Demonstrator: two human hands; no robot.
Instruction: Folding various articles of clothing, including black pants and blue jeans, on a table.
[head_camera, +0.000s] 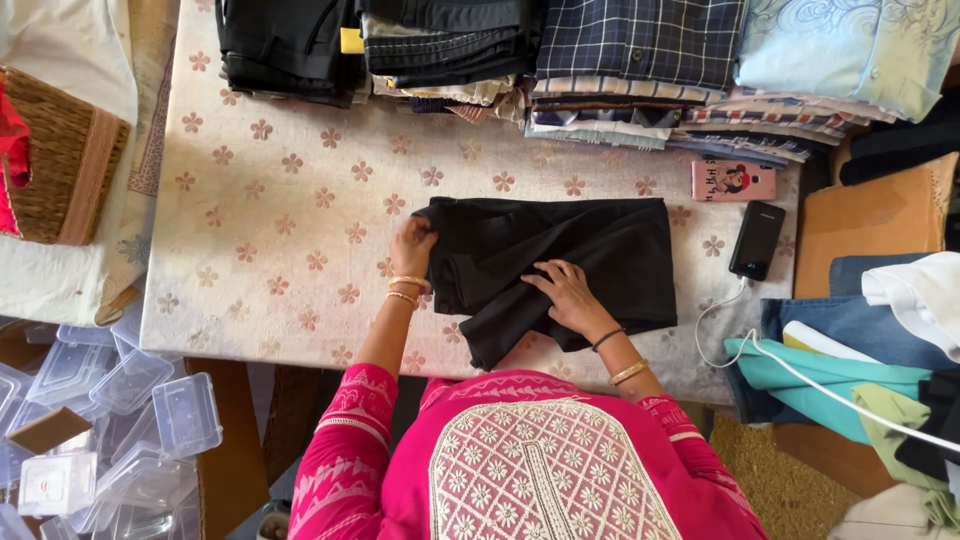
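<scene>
At the centre of the frame, a black garment (560, 265) is kept flat on the flowered tablecloth (290, 200). Its left edge is pinched by the left hand (412, 248), while the right hand (566, 292) is pressed open-fingered on the fold, steadying it.

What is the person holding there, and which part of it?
The left hand grips the black garment by its left edge; the right hand presses flat on its middle fold.
</scene>
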